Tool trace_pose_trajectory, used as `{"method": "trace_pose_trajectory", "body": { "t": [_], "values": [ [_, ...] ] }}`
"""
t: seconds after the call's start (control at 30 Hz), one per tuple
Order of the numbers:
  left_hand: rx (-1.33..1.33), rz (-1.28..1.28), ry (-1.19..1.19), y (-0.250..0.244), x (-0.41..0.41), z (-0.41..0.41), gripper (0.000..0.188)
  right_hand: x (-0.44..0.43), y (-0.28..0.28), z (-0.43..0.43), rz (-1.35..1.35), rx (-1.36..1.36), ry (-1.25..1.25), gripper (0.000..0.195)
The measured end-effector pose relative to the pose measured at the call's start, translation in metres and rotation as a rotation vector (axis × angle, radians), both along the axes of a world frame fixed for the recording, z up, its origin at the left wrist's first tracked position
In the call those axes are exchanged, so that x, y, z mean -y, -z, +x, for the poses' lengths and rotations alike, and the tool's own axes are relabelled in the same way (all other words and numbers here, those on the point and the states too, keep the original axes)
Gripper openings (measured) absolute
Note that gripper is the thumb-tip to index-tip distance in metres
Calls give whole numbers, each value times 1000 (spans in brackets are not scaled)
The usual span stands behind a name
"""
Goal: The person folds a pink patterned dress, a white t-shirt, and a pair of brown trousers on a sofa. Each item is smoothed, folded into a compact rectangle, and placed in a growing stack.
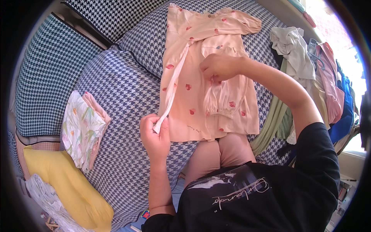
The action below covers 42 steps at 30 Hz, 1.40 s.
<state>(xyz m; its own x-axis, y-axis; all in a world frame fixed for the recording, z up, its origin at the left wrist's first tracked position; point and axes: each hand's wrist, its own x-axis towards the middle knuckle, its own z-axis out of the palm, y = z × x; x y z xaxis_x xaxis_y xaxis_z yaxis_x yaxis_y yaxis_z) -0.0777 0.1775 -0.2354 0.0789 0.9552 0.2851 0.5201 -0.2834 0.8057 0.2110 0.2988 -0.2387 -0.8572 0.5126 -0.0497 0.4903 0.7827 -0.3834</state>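
Note:
A pale pink nightshirt (185, 101) with red heart and lip prints lies spread before me, its gathered collar at the far end and its hem by my knees. One puffed sleeve sticks out at the upper right. My left hand (156, 127) pinches the end of a narrow whitish folded strip of fabric (174, 84) running along the garment's left part. Over the garment's middle, my right hand (221, 68) has its fingertips closed on pink fabric, just above a gathered elastic cuff (220, 111). What exactly lies under its fingers is partly hidden.
Beneath the garment is a houndstooth-covered cushion (121, 130). To the left lie folded floral cloth (84, 124) and a yellow cloth (66, 185). At right are a green cloth (271, 124), a white garment (292, 49), a grey hanger (316, 55) and pink clothing (330, 87).

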Motion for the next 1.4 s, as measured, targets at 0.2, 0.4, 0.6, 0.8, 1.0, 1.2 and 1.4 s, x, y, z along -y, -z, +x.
{"method": "trace_pose_trajectory", "body": {
  "t": [0.2, 0.4, 0.6, 0.8, 1.0, 1.2, 1.4],
  "values": [
    [-64, 16, 486, 4, 23, 37, 20, 5, -9, 58, -218, -71, 54, 8],
    [-486, 87, 599, 53, 36, 46, 35, 13, -22, 32, -158, 228, 303, 8],
    [-376, -18, 514, 49, 40, 43, 32, -9, -14, -21, -30, 411, 783, 20],
    [-385, -40, 454, 48, 47, 38, 26, -55, 9, -25, -485, -191, 1168, 26],
    [-583, -4, 448, 47, 52, 33, 24, -68, 28, -22, -189, -381, 1398, 19],
    [-553, -242, 519, 18, 42, 28, 30, -58, 28, -9, 7, -59, 1269, 21],
    [-482, -51, 210, 23, -15, 8, 48, -51, -7, 25, -108, -201, 1286, 25]
  ]
}}
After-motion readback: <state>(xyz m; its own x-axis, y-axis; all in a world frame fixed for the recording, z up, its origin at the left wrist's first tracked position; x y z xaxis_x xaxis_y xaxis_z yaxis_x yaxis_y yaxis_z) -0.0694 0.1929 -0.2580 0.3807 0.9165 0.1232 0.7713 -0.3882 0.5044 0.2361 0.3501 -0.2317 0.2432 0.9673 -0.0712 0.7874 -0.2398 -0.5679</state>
